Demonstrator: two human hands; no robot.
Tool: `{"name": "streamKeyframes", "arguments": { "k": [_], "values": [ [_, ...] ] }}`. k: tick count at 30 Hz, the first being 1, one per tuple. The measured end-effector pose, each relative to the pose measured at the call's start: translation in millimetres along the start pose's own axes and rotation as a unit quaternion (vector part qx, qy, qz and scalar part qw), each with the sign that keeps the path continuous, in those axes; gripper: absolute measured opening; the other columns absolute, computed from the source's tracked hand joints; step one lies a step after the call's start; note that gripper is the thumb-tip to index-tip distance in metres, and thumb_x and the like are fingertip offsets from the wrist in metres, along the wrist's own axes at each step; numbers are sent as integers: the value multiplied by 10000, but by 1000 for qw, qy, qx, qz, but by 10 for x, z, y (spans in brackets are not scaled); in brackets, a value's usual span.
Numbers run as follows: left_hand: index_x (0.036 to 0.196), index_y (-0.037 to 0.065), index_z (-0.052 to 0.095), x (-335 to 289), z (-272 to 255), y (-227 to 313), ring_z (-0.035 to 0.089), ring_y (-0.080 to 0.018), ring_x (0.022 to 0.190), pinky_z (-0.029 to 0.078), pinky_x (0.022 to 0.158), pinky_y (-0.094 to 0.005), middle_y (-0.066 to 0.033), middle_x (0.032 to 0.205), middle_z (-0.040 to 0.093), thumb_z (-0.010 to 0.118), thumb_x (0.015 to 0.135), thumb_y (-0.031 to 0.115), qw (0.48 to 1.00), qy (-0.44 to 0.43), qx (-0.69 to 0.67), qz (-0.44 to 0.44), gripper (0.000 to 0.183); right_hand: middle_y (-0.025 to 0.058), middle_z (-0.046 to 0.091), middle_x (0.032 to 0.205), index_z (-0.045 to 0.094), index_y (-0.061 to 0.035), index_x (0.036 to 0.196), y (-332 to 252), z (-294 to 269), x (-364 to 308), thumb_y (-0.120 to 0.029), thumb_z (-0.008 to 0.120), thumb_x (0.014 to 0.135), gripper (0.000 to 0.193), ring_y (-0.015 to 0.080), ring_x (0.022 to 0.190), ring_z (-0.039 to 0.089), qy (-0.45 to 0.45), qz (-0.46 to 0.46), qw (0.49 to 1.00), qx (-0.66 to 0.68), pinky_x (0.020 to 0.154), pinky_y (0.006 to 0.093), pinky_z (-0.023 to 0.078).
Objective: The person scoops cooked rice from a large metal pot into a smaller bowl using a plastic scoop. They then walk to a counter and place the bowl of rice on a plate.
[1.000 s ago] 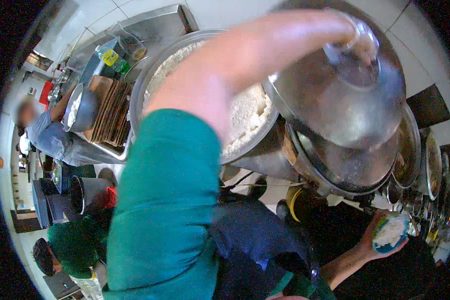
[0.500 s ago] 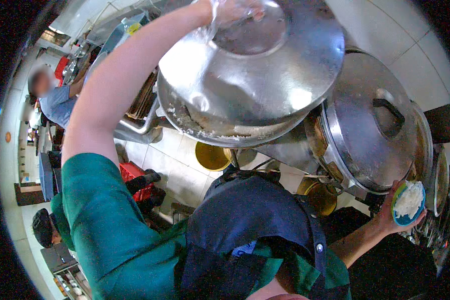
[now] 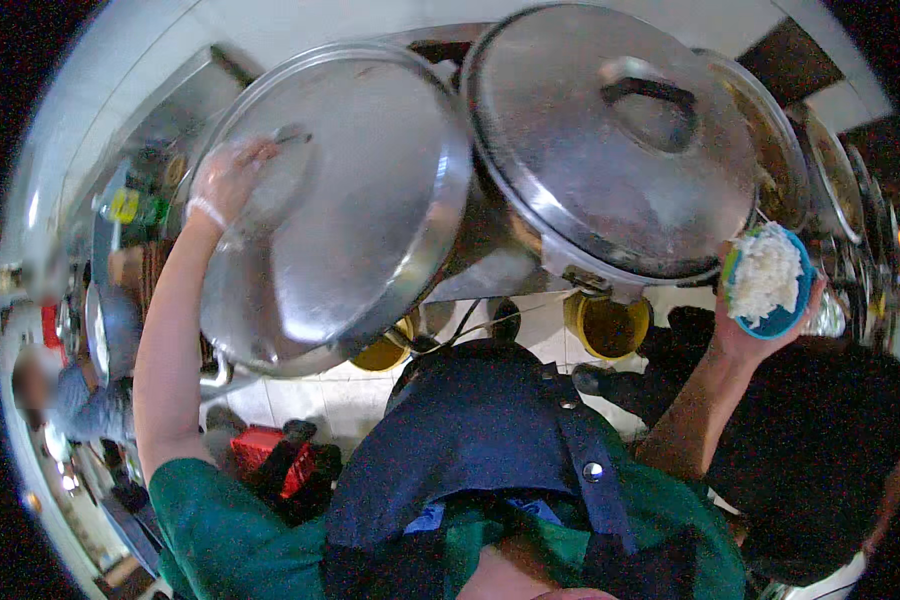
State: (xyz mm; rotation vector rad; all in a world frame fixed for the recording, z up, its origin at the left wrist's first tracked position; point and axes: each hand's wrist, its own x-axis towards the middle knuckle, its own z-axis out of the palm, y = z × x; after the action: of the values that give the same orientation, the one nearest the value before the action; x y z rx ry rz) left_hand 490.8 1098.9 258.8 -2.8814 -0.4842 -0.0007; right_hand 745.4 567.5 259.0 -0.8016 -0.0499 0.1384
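My left hand (image 3: pixel 232 180), in a clear plastic glove, is closed at the handle of a large round metal pot lid (image 3: pixel 370 200). The lid lies over the left pot, and the pot's inside is hidden. On the right, my right hand (image 3: pixel 742 348) grips a small blue bowl (image 3: pixel 782 322) from below. White rice (image 3: pixel 767 275) is heaped in it. The bowl is beside the near right rim of a second big pot, whose metal lid (image 3: pixel 590 150) has a dark handle (image 3: pixel 650 95).
Yellow buckets (image 3: pixel 613 325) stand on the tiled floor below the pots. A red crate (image 3: pixel 275 458) lies lower left. More round pans (image 3: pixel 832 170) line the right side. A person in a blue-grey sleeve (image 3: pixel 95 400) works at far left; someone in dark clothing (image 3: pixel 820 450) is close at right.
The left lid was raised and tilted, showing rice on the pot's rim; now it lies down over the pot. The view has shifted right. The rice bowl stays in my right hand.
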Motion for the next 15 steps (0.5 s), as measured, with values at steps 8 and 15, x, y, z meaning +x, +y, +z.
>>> {"name": "streamKeyframes", "arguments": {
  "k": [8,15],
  "values": [
    [1190,126,538,293,-576,430,514,-341,1093,416,924,-400,-153,1191,554,528,853,226,993,-100,45,-54,352,138,578,1169,532,-80,1179,-104,-580,-69,-545,418,857,576,339,1059,548,72,-7,997,18,917,596,387],
    [1145,69,556,2044,-688,3046,510,-363,1083,418,923,-454,-162,1130,565,567,818,359,919,130,-269,257,438,149,519,1247,433,-49,1259,-11,-671,161,-420,581,823,592,316,1134,491,-37,31,993,111,934,510,425]
  ]
}}
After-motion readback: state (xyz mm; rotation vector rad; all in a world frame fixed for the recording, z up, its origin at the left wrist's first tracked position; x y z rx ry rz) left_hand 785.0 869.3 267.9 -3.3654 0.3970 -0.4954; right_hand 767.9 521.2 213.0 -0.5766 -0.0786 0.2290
